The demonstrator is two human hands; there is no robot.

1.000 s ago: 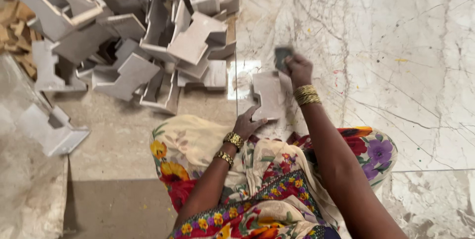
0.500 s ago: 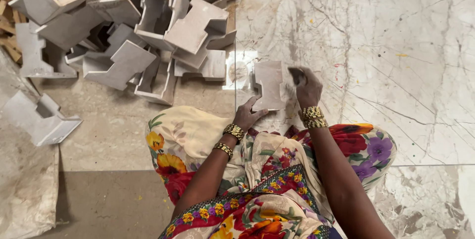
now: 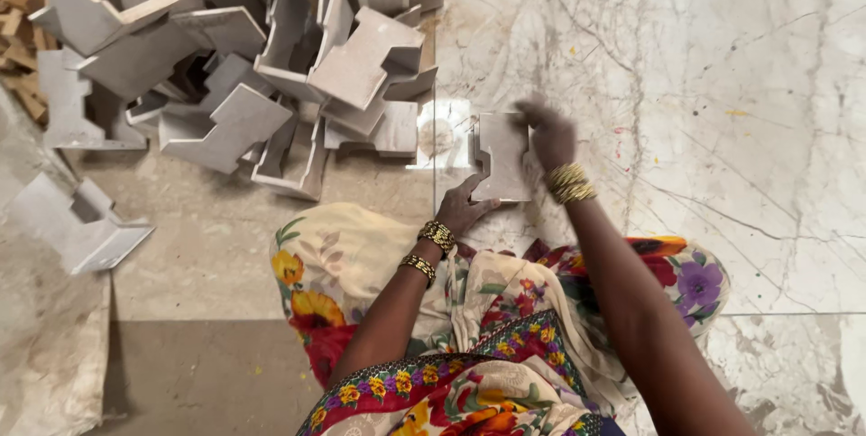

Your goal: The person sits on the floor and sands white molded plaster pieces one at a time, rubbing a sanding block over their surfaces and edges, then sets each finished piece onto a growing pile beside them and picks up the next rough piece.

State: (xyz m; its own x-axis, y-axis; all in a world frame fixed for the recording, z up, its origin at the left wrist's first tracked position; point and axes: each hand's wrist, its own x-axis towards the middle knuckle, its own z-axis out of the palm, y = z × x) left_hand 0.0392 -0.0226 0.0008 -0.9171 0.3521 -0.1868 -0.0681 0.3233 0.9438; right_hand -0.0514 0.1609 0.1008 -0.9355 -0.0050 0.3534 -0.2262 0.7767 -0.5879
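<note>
While the left hand point(image 3: 462, 209) steadies the notched grey piece point(image 3: 502, 158) with spread fingers, the right hand point(image 3: 548, 134) has slid onto its top edge, seemingly rubbing; its grip blurs.

Both my arms reach forward, hands low.
My left hand point(image 3: 462, 209) lies palm-down with fingers spread; my right hand point(image 3: 548, 134) is blurred, fingers curled, wrist bent.

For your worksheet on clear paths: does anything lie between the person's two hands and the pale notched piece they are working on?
No. The left hand touches the lower edge of the pale notched piece and the right hand is at its right side. The pile of similar pieces lies apart, to the left.
</note>
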